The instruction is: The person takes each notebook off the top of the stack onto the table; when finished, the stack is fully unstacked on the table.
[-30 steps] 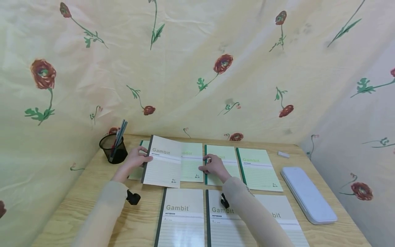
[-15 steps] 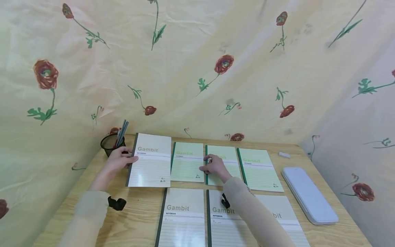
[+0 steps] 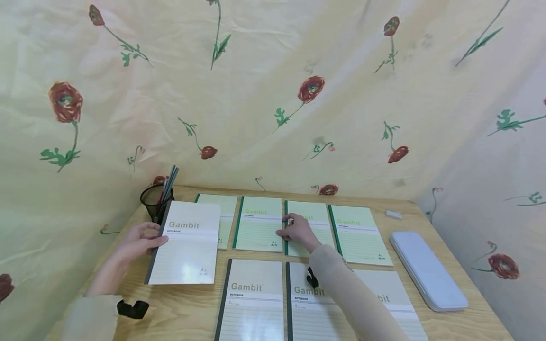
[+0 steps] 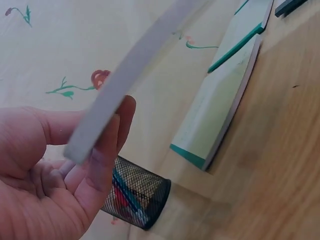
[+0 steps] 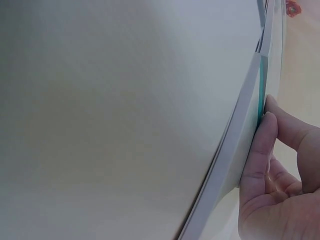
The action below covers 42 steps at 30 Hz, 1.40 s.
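Note:
My left hand [image 3: 138,244] pinches a white Gambit notebook [image 3: 185,244] by its dark spine, thumb on the cover and fingers behind. The left wrist view shows its edge [image 4: 120,85] between thumb and fingers. It is tilted, overlapping the leftmost green notebook [image 3: 228,210] in the head view. My right hand [image 3: 298,230] rests on the third green notebook [image 3: 315,213], fingertips at its green spine, beside the second green notebook [image 3: 258,225]. In the right wrist view, the fingertips [image 5: 268,122] lie along that spine. A fourth green notebook [image 3: 360,232] lies to the right.
In front lie white notebooks [image 3: 253,298], partly under my right forearm. A black mesh pen cup [image 3: 155,203] with pens stands at the back left. At the right are a pale blue case [image 3: 426,270] and an eraser-like white block [image 3: 393,214]. Flowered cloth hangs behind.
My left hand has carried the white notebook leftward, then down toward me, uncovering part of the leftmost green notebook. My right hand has stayed in place.

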Available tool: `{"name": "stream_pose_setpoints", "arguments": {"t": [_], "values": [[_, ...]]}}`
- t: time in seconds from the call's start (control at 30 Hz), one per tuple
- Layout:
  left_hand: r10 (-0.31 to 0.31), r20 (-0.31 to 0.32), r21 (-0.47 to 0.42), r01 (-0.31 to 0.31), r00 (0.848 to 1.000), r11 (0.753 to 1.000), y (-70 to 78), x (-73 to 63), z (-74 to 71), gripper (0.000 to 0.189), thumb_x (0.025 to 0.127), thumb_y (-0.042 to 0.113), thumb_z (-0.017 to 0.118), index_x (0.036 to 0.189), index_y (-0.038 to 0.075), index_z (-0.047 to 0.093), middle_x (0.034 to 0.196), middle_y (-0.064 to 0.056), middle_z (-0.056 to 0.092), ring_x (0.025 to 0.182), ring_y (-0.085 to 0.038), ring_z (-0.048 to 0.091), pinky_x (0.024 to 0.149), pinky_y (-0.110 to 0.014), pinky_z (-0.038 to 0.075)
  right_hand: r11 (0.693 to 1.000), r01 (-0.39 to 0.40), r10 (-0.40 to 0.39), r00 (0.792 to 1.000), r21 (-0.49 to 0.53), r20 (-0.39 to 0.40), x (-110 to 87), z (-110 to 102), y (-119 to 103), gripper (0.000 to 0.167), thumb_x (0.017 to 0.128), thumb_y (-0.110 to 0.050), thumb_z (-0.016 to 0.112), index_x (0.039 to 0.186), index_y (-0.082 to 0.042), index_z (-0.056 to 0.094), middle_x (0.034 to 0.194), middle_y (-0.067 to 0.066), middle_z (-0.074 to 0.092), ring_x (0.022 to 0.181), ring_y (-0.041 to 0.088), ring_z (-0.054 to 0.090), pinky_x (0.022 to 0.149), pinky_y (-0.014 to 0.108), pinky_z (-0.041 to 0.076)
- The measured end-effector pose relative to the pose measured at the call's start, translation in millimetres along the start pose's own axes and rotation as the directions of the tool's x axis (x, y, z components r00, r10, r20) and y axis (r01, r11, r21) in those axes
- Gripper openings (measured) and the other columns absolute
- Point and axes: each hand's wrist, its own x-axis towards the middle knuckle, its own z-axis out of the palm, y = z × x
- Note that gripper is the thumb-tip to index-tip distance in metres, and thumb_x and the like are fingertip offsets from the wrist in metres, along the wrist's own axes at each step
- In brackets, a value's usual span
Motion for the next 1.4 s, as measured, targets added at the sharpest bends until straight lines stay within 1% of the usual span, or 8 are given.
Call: {"name": "stream_pose_setpoints", "arguments": {"t": [0.1, 0.4, 0.7, 0.87, 1.03, 1.17, 1.33, 1.4], "values": [[-0.016, 0.011, -0.015, 0.016, 1.0, 1.0, -6.3, -7.7, -0.5, 0.05, 0.096, 0.016, 0.068, 0.131, -0.008, 0.041, 0.104, -0.016, 0.071, 0.081, -0.022, 0.064, 0.072, -0.035, 0.049, 1.0, 0.002, -0.002, 1.0, 0.001, -0.002, 0.7, -0.2, 0.8, 0.042, 0.085, -0.015, 0.081, 0.12, -0.004, 0.062, 0.079, 0.008, 0.061, 0.062, 0.017, 0.062, 0.061, 0.027, 0.046], [-0.074, 0.02, 0.035, 0.073, 0.997, 0.997, -25.8, -26.7, -3.0, 0.056, 0.094, 0.015, 0.07, 0.134, -0.01, 0.039, 0.106, -0.022, 0.07, 0.084, -0.024, 0.065, 0.073, -0.036, 0.05, 1.0, 0.01, -0.01, 1.0, -0.006, -0.001, 0.5, -0.2, 1.2, 0.042, 0.086, -0.017, 0.081, 0.121, -0.004, 0.062, 0.079, 0.008, 0.062, 0.062, 0.017, 0.062, 0.062, 0.027, 0.045], [-0.152, 0.062, 0.056, 0.149, 0.986, 0.987, -44.0, -39.3, 0.3, 0.056, 0.093, 0.018, 0.072, 0.131, -0.01, 0.042, 0.1, -0.013, 0.072, 0.084, -0.022, 0.063, 0.073, -0.035, 0.047, 1.0, 0.019, -0.019, 1.0, -0.009, 0.005, 0.2, 0.6, 0.2, 0.043, 0.085, -0.015, 0.081, 0.12, -0.003, 0.061, 0.079, 0.009, 0.061, 0.062, 0.017, 0.062, 0.06, 0.027, 0.046], [-0.209, 0.062, 0.057, 0.206, 0.976, 0.977, -49.2, -43.3, 5.4, 0.06, 0.093, 0.021, 0.073, 0.133, -0.01, 0.04, 0.1, -0.013, 0.072, 0.084, -0.022, 0.063, 0.075, -0.037, 0.045, 1.0, 0.011, -0.011, 1.0, -0.007, 0.005, 0.0, 0.4, 1.4, 0.043, 0.085, -0.015, 0.081, 0.122, -0.003, 0.061, 0.08, 0.008, 0.061, 0.062, 0.017, 0.062, 0.06, 0.026, 0.046], [-0.25, 0.052, 0.046, 0.247, 0.967, 0.968, -54.4, -48.8, 9.8, 0.06, 0.091, 0.021, 0.075, 0.132, -0.009, 0.042, 0.099, -0.013, 0.072, 0.084, -0.023, 0.062, 0.076, -0.038, 0.043, 1.0, 0.014, -0.014, 1.0, 0.002, -0.003, -1.6, 0.1, 0.1, 0.043, 0.086, -0.014, 0.08, 0.122, -0.003, 0.061, 0.081, 0.008, 0.06, 0.062, 0.017, 0.061, 0.06, 0.026, 0.046], [-0.258, 0.049, 0.041, 0.256, 0.965, 0.966, -59.5, -53.3, 12.0, 0.06, 0.09, 0.018, 0.076, 0.131, -0.011, 0.043, 0.099, -0.013, 0.071, 0.085, -0.023, 0.061, 0.074, -0.037, 0.044, 1.0, 0.02, -0.02, 1.0, -0.003, -0.001, -1.9, 0.5, -0.4, 0.043, 0.086, -0.015, 0.08, 0.123, -0.002, 0.061, 0.08, 0.008, 0.06, 0.062, 0.016, 0.061, 0.059, 0.026, 0.045], [-0.278, 0.036, 0.065, 0.276, 0.96, 0.959, -63.0, -57.1, 15.6, 0.066, 0.086, 0.022, 0.079, 0.131, -0.012, 0.043, 0.102, -0.015, 0.07, 0.087, -0.023, 0.06, 0.077, -0.04, 0.044, 1.0, 0.024, -0.024, 1.0, -0.003, 0.001, -2.3, 0.9, -0.4, 0.043, 0.086, -0.014, 0.079, 0.123, -0.002, 0.061, 0.081, 0.008, 0.059, 0.062, 0.016, 0.061, 0.059, 0.026, 0.045], [-0.287, 0.031, 0.068, 0.284, 0.957, 0.956, -63.4, -58.3, 17.6, 0.065, 0.086, 0.021, 0.079, 0.13, -0.011, 0.044, 0.102, -0.014, 0.07, 0.086, -0.023, 0.06, 0.077, -0.04, 0.044, 1.0, 0.024, -0.024, 1.0, -0.003, 0.001, -2.4, 1.1, -0.7, 0.043, 0.086, -0.014, 0.079, 0.123, -0.002, 0.061, 0.081, 0.008, 0.059, 0.062, 0.016, 0.061, 0.059, 0.026, 0.046]]}}
